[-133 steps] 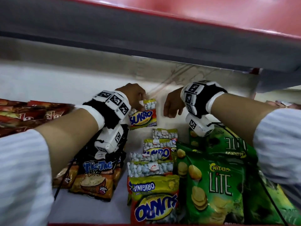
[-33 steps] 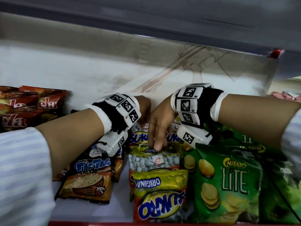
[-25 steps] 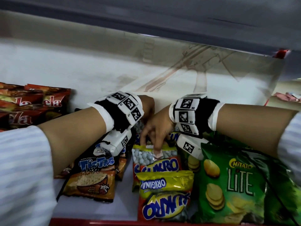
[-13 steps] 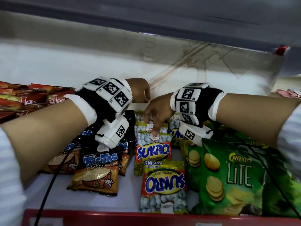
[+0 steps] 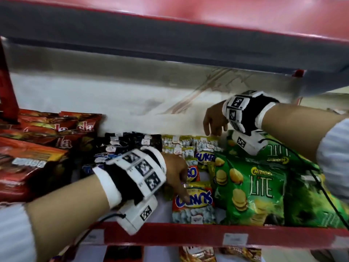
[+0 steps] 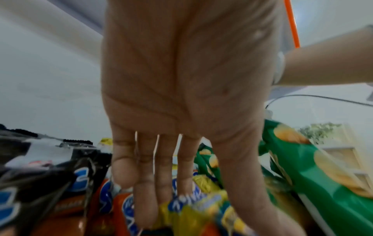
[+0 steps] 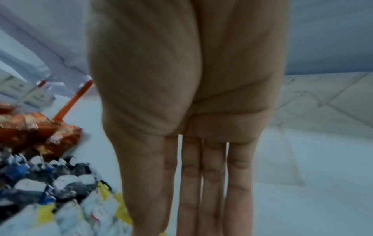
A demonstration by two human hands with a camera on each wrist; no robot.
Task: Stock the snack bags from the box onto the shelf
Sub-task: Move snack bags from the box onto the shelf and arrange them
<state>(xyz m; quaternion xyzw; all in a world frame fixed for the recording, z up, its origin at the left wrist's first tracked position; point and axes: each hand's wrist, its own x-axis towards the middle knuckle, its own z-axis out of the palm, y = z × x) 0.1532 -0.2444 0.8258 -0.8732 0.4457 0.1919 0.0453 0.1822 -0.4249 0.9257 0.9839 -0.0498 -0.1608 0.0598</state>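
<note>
Several red-and-yellow Sukro nut bags lie in a row from front to back on the white shelf [image 5: 132, 103]. My left hand [image 5: 178, 181] reaches down over the front Sukro bag [image 5: 194, 202]. Its straight fingers [image 6: 145, 191] touch the bag's yellow top [image 6: 193, 212] and grip nothing. My right hand [image 5: 215, 125] hovers at the back right, above the rear Sukro bags [image 5: 204, 142]. The right hand's fingers [image 7: 212, 183] are straight and empty. The box is out of view.
Green Chitato Lite bags [image 5: 251, 188] fill the right side and black Tic Tac bags [image 5: 128, 141] sit left of the Sukro row. Red bags [image 5: 37, 150] pile at far left. The upper shelf [image 5: 170, 35] hangs low overhead. A red lip [image 5: 188, 233] edges the front.
The left hand has come forward and down from the back of the row onto the front Sukro bag. The right hand has lifted off the bags and moved back and right.
</note>
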